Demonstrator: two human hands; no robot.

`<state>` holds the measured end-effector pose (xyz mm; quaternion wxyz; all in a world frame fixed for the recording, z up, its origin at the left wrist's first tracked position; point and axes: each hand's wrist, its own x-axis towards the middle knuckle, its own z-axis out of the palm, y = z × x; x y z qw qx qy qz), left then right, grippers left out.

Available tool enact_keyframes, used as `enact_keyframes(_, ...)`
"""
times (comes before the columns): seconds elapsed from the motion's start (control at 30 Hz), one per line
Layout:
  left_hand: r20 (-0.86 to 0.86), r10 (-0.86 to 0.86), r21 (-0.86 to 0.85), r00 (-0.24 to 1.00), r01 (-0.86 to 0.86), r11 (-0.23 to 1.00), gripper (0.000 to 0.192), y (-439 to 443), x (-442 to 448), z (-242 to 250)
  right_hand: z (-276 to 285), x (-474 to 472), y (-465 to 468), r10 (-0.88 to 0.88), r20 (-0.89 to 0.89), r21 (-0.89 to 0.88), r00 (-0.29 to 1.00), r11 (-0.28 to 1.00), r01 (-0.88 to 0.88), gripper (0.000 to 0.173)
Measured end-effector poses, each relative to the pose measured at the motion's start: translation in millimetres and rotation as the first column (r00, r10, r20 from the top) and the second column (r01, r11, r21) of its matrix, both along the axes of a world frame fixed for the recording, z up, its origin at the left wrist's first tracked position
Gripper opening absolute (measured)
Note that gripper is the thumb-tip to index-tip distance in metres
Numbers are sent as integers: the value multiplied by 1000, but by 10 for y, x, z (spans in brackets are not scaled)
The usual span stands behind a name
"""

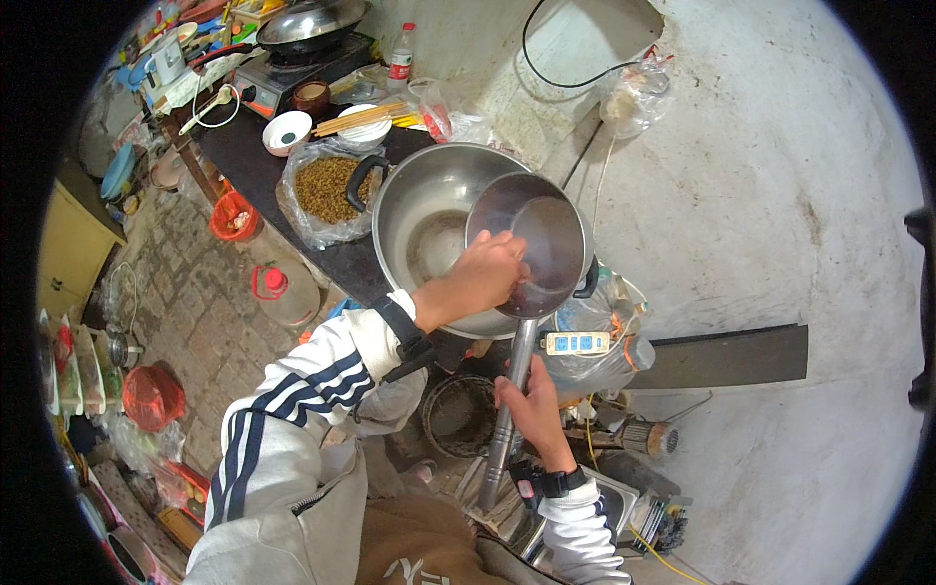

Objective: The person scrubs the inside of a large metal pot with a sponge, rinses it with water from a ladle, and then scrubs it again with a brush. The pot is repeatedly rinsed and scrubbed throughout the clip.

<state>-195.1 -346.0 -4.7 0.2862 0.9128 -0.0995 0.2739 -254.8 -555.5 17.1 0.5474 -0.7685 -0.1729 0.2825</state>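
My right hand [537, 413] grips the long metal handle of a saucepan [559, 234]. The pan is tilted over the right side of a wide stainless-steel pot [420, 186] with black side handles. Inside the saucepan's rim is my left hand [486, 274], its fingers curled towards the inner wall; whether anything is between them is hidden. Left of the pot, a clear plastic bag [325, 230] holds small brown pieces of food [325, 191]. Behind that bag are a white bowl [287, 134] and chopsticks [358, 121] across another bowl.
A lidded wok [311, 25] sits on a stove [270, 84] at the back left. A power strip [575, 343] hangs near the saucepan's handle. Below the dark tabletop [351, 259] stand a large plastic jug [292, 296] and a red basket [234, 216]. The wall is at the right.
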Motion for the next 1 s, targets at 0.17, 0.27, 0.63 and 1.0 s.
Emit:
enact_keyframes(0.17,27,39,0,999,-39,999,20,64,-4,19,-21,19,-7,14,12,-9,1000,1000,-14,24)
enact_keyframes(0.27,22,-20,19,1000,19,1000,20,85,-16,23,-33,30,-5,26,15,-12,1000,1000,-25,24)
enact_keyframes(0.63,92,110,-43,990,-107,993,19,339,-39,72,-46,58,-41,2,74,-73,997,997,3,24)
enact_keyframes(1.0,122,89,-103,988,-77,992,22,377,-127,55,10,65,38,116,439,-360,891,931,56,33)
